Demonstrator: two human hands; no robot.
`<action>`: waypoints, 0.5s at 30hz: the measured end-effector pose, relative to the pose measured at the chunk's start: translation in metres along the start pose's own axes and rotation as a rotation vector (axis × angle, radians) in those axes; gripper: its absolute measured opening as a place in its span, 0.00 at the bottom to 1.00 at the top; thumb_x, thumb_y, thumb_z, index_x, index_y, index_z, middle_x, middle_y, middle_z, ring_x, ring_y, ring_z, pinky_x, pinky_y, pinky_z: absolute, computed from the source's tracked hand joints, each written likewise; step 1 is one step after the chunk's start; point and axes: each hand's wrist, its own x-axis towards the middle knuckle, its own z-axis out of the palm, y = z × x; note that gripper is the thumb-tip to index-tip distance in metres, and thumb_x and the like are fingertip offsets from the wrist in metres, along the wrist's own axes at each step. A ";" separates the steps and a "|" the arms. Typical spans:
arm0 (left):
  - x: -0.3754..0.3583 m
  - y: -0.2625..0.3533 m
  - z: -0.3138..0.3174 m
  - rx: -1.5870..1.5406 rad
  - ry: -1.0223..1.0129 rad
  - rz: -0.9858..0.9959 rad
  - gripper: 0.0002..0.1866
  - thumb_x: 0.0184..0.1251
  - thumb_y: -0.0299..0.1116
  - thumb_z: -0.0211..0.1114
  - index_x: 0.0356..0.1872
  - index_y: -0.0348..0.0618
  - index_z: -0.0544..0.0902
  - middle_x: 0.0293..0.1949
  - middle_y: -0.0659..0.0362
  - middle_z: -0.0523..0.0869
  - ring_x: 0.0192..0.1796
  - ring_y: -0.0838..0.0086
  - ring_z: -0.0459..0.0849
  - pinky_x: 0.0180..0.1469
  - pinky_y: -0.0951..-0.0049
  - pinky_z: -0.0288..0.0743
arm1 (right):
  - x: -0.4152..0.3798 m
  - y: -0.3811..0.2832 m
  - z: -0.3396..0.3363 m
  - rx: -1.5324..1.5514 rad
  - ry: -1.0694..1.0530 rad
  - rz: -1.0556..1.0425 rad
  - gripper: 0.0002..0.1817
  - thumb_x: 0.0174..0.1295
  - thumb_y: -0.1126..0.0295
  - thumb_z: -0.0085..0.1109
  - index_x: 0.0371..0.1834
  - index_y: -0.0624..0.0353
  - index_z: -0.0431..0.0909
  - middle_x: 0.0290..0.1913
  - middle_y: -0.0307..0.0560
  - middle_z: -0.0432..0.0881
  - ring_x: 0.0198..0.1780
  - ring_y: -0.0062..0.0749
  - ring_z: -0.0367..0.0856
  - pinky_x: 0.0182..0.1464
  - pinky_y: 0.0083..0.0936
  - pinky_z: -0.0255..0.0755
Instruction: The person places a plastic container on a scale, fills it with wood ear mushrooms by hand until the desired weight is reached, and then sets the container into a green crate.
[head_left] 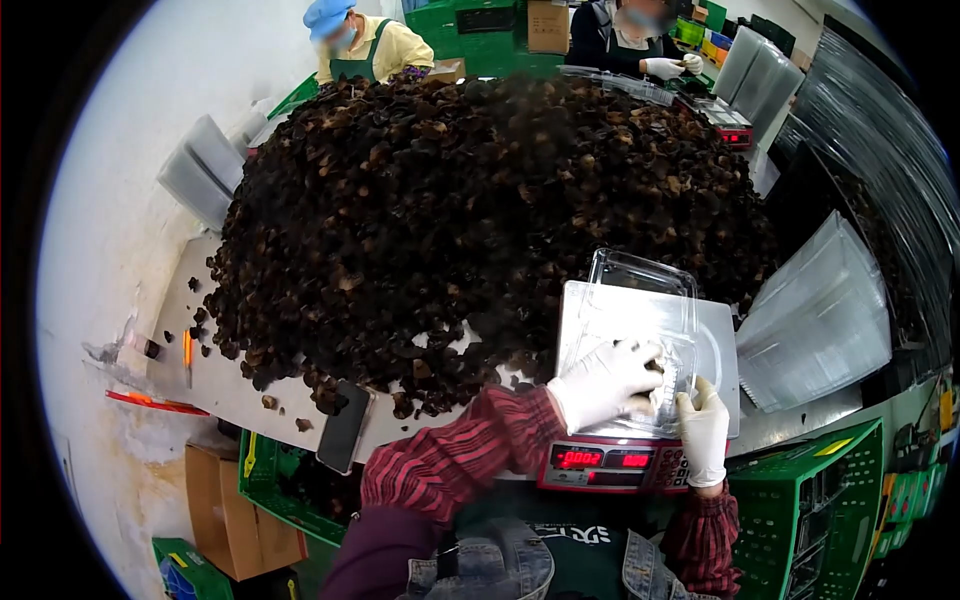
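Note:
A digital scale (720,360) with a lit red display lies in front of me. On its pale platform rests a clear plastic box (640,272), its far part sticking out past the platform's back edge. My left hand (605,385), in a white glove, reaches over the near part of the box with curled fingers; glare hides what they grip. At the box's right edge, my right hand (704,430), also gloved, pinches the plastic between thumb and fingers. Behind the scale rises a big heap of dark brown, curled pieces (460,200) resembling wood ear mushrooms.
Stacked clear boxes (820,315) lean at right, more stacks (203,170) at left. A phone (345,428) and an orange pen (187,350) lie on the table (215,385). Green crates (800,500) stand below. Two people (375,45) work across the heap.

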 end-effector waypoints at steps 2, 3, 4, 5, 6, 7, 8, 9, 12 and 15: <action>0.002 0.010 -0.007 0.039 -0.055 0.025 0.23 0.54 0.46 0.69 0.52 0.53 0.82 0.63 0.53 0.73 0.64 0.55 0.69 0.65 0.55 0.63 | 0.001 0.002 -0.001 -0.004 0.016 0.027 0.19 0.64 0.75 0.58 0.57 0.71 0.73 0.21 0.35 0.72 0.19 0.14 0.66 0.19 0.17 0.61; 0.005 0.014 -0.019 -0.049 0.009 0.046 0.22 0.55 0.46 0.69 0.52 0.53 0.83 0.63 0.53 0.74 0.63 0.56 0.71 0.64 0.57 0.64 | -0.001 -0.011 -0.006 0.022 -0.010 0.080 0.21 0.62 0.73 0.60 0.57 0.72 0.74 0.20 0.38 0.72 0.19 0.16 0.67 0.21 0.21 0.63; 0.007 0.012 -0.031 -0.138 0.070 0.064 0.22 0.55 0.46 0.69 0.52 0.53 0.83 0.62 0.52 0.75 0.62 0.57 0.73 0.64 0.59 0.66 | -0.002 -0.018 -0.009 0.050 -0.038 0.136 0.22 0.60 0.72 0.61 0.57 0.72 0.74 0.19 0.41 0.71 0.20 0.19 0.67 0.23 0.24 0.65; 0.006 0.005 -0.042 -0.210 0.165 -0.024 0.18 0.57 0.43 0.69 0.48 0.51 0.85 0.57 0.52 0.79 0.58 0.59 0.77 0.59 0.63 0.72 | -0.001 -0.012 -0.008 0.100 -0.044 0.167 0.21 0.61 0.71 0.61 0.56 0.71 0.75 0.19 0.41 0.72 0.19 0.19 0.67 0.23 0.24 0.65; -0.002 -0.024 -0.032 0.002 0.400 -0.085 0.14 0.58 0.39 0.69 0.43 0.46 0.86 0.49 0.53 0.83 0.52 0.60 0.81 0.54 0.67 0.75 | -0.002 -0.012 -0.011 0.099 -0.039 0.177 0.21 0.61 0.71 0.61 0.56 0.71 0.75 0.19 0.41 0.72 0.19 0.19 0.67 0.23 0.24 0.65; -0.004 -0.045 -0.040 -0.110 0.451 -0.344 0.11 0.59 0.34 0.67 0.41 0.43 0.86 0.43 0.53 0.84 0.48 0.60 0.82 0.51 0.67 0.76 | -0.001 -0.019 -0.014 0.134 -0.034 0.176 0.20 0.62 0.70 0.61 0.56 0.70 0.75 0.20 0.41 0.72 0.19 0.18 0.68 0.23 0.23 0.65; -0.010 -0.077 -0.039 0.069 0.477 -0.457 0.09 0.60 0.33 0.65 0.38 0.42 0.87 0.39 0.53 0.84 0.44 0.59 0.82 0.48 0.66 0.76 | -0.002 -0.021 -0.017 0.169 -0.027 0.175 0.20 0.63 0.70 0.61 0.55 0.69 0.76 0.20 0.40 0.73 0.20 0.18 0.68 0.23 0.23 0.65; -0.017 -0.106 -0.036 0.260 0.399 -0.585 0.09 0.59 0.36 0.65 0.36 0.43 0.88 0.37 0.53 0.83 0.44 0.59 0.81 0.47 0.64 0.76 | 0.000 -0.002 -0.015 0.083 0.050 0.052 0.18 0.64 0.69 0.60 0.54 0.68 0.77 0.20 0.40 0.73 0.19 0.18 0.68 0.24 0.21 0.65; -0.037 -0.165 -0.005 0.526 0.151 -0.816 0.11 0.52 0.41 0.69 0.29 0.45 0.88 0.35 0.56 0.83 0.44 0.60 0.81 0.46 0.61 0.76 | -0.001 -0.021 -0.025 0.194 0.062 0.202 0.17 0.65 0.69 0.60 0.52 0.68 0.78 0.21 0.41 0.75 0.20 0.17 0.69 0.24 0.20 0.66; -0.040 -0.174 0.005 0.469 0.341 -0.734 0.07 0.50 0.36 0.69 0.25 0.44 0.87 0.34 0.58 0.83 0.42 0.62 0.81 0.46 0.62 0.76 | -0.004 -0.014 -0.030 0.194 0.089 0.197 0.15 0.65 0.69 0.60 0.50 0.67 0.79 0.20 0.41 0.76 0.21 0.17 0.70 0.25 0.19 0.66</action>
